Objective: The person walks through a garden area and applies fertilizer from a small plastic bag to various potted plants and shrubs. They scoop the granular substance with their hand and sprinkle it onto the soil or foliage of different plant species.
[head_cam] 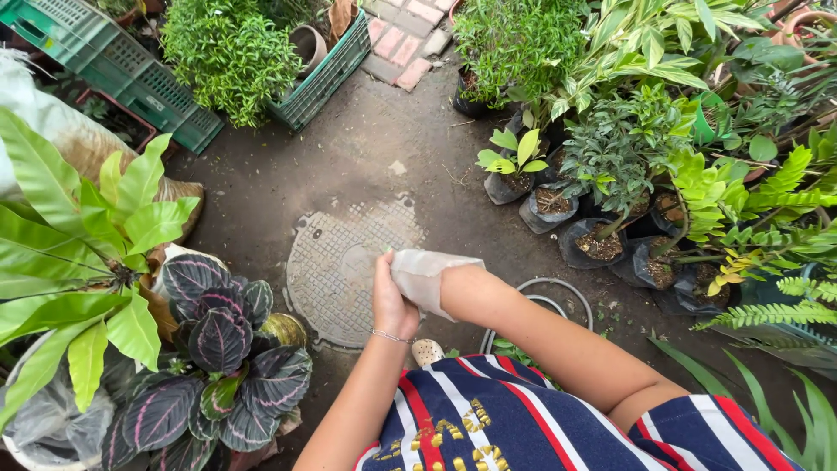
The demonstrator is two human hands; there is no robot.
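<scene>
My left hand (391,301), with a thin bracelet on its wrist, pinches the cuff of a thin whitish glove (427,272). The glove covers my right hand (436,281), which comes in from the right, and the fingers inside it are hidden. Both hands meet in front of my striped shirt (488,419), above a round metal manhole cover (331,270) set in the wet concrete ground.
Small plants in black grow bags (602,244) crowd the right side. A dark striped-leaf plant (218,349) and a broad green fern (78,262) fill the left. Green plastic crates (113,70) stand at the back. A hose loop (549,288) lies by my right arm.
</scene>
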